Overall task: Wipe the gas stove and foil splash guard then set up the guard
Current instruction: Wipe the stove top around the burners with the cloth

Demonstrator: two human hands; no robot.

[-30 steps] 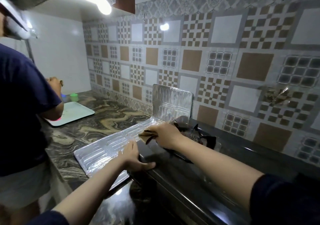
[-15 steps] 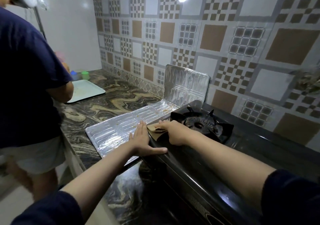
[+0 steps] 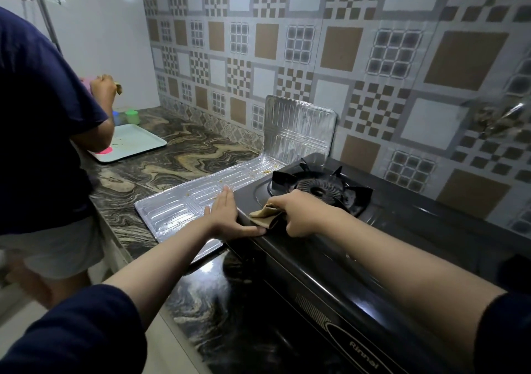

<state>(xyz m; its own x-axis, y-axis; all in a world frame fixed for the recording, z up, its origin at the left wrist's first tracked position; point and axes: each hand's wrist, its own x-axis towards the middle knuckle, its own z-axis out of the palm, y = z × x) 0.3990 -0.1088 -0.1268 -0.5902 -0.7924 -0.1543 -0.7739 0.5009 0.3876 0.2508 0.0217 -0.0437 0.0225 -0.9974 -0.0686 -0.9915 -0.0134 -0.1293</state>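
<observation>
Marble counter [image 3: 161, 169], black stove [image 3: 402, 247] – "Rinnai" badge, right hand [image 3: 298, 215] gripping cloth [image 3: 265, 215]

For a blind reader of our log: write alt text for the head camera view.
A person's right hand grips a tan cloth against the left edge of a black gas stove, while the left hand lies flat on a foil splash guard, which lies on the marbled counter with its far panel standing against the tiled wall. A second person stands at the left, beside a white tray.

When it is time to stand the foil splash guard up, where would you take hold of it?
Probably at the near free end of the foil splash guard, from the left: that panel lies flat on the counter, the far panel already stands against the wall, and the stove blocks the right.
</observation>
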